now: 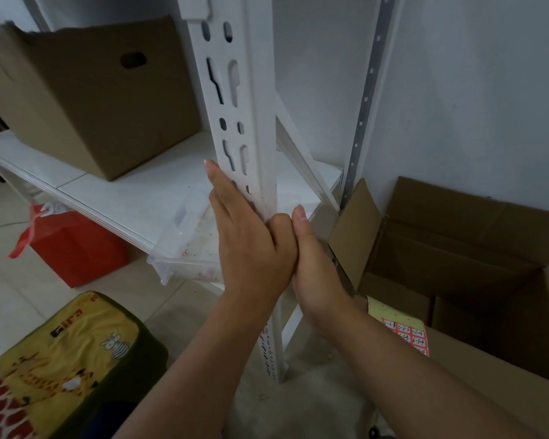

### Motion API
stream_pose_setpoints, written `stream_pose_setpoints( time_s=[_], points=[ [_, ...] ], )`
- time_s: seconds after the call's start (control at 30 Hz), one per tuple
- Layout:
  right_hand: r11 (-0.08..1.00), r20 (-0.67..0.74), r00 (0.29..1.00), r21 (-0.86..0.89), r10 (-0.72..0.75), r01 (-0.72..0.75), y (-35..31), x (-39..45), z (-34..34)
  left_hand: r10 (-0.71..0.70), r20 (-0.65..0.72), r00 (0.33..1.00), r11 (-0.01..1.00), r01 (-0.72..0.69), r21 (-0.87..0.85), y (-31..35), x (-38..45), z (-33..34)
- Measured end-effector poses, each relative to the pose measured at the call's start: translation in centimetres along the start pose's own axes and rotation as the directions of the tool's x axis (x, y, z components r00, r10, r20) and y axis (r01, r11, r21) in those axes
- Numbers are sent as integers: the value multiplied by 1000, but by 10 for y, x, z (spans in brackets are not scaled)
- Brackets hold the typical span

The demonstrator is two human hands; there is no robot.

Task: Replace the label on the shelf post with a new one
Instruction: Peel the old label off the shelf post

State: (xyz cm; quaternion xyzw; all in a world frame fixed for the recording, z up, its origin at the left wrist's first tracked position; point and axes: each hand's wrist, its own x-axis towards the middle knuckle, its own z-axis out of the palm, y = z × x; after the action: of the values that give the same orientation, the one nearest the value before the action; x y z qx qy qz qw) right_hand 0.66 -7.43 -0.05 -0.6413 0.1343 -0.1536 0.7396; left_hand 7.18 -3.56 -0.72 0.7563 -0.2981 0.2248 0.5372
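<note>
The white slotted shelf post (235,90) runs up the middle of the view. My left hand (251,245) holds it just below shelf height, with straight fingers lying up its left face and the thumb bent over its front corner. My right hand (314,267) comes in from the right and touches the left hand. Its thumb points up against the post's right side, and its fingers are hidden behind the post and my left hand. No label shows on the post; the spot under my hands is covered. A sheet of red numbered labels (408,332) lies on a box flap at the right.
A closed cardboard box (86,99) stands on the white shelf board (133,191). An open cardboard box (457,248) sits on the floor at the right. Under the shelf are a red bag (73,248) and a clear plastic tub (187,258). A patterned cushion (61,359) lies at the lower left.
</note>
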Motion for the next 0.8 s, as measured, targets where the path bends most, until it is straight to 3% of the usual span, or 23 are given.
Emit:
stream_pose_setpoints(
  time_s=[0.43,0.8],
  points=[
    [993,-29,1000,115,-10,13,1,1,1,-79,-119,990,994,70,-80,11,5,11],
    [987,-22,999,160,30,-26,-1,-2,-1,-84,-130,988,995,76,-63,11,3,15]
  ],
)
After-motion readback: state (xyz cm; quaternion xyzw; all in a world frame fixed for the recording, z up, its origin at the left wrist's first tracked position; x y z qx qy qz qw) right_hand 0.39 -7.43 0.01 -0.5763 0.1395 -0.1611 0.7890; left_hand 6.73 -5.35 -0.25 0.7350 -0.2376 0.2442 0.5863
